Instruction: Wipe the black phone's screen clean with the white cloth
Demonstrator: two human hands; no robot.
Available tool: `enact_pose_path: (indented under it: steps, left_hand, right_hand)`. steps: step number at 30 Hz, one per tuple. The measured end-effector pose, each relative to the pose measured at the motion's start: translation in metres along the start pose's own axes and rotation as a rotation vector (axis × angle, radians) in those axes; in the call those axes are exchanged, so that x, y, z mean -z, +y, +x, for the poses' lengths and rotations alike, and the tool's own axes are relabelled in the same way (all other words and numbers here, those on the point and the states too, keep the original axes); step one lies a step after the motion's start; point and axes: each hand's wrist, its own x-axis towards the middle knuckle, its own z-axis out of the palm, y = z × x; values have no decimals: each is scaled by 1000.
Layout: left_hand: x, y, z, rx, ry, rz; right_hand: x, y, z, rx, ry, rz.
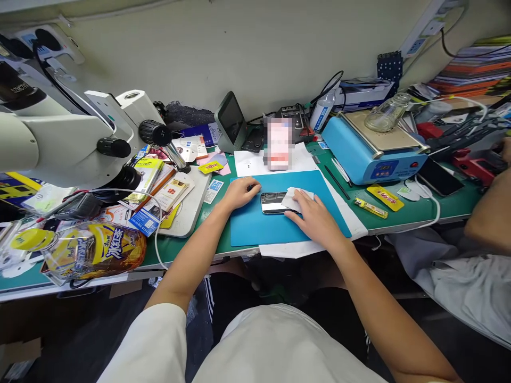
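a phone (272, 202) lies flat on a blue mat (255, 226) near the front edge of the bench (399, 213), about midway along it. the left hand (240, 192) rests at the phone's left end, fingers curled loosely and touching the mat beside it; whether they grip the phone's edge cannot be told. the right hand (315, 215) lies flat over the phone's right end, fingers spread a little and pressing a white cloth (293, 198) onto its face. the mat sits on white paper (303, 247) that sticks out past its front and right sides, reaching the bench's front edge.

toward the back edge, behind the mat, stand a grey tilted screen (230, 121) and a blurred upright object (278, 143). right of the mat, a blue heating plate (369, 154) carries a glass jar (386, 113) lying on its side. in front of it, two yellow packets (379, 202) lie on the green bench top, with a white cable (429, 205) looping by them. a microscope (72, 133) fills the bench's left end, with cards and leaflets scattered under it, and a yellow snack bag (98, 250) lies at the front left. at the right end, another person's arm (489, 213) reaches over the bench.
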Motion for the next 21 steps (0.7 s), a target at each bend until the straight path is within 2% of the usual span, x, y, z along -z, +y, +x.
enact_pose_path:
  steps: [7, 12, 15, 18, 21]
  left_hand:
    - [0, 2, 0, -8, 1, -22]
    - [0, 1, 0, -5, -4, -26]
    - [0, 0, 0, -1, -3, -26]
    - [0, 0, 1, 0, -2, -30]
    - [1, 1, 0, 0, 3, -34]
  right_hand:
    - [-13, -5, -17, 54, 103, 40]
    - [-9, 5, -34, 75, 155, 139]
    - [5, 19, -42, 72, 164, 177]
    - [28, 34, -49, 25, 187, 180]
    - [55, 40, -54, -51, 319, 136]
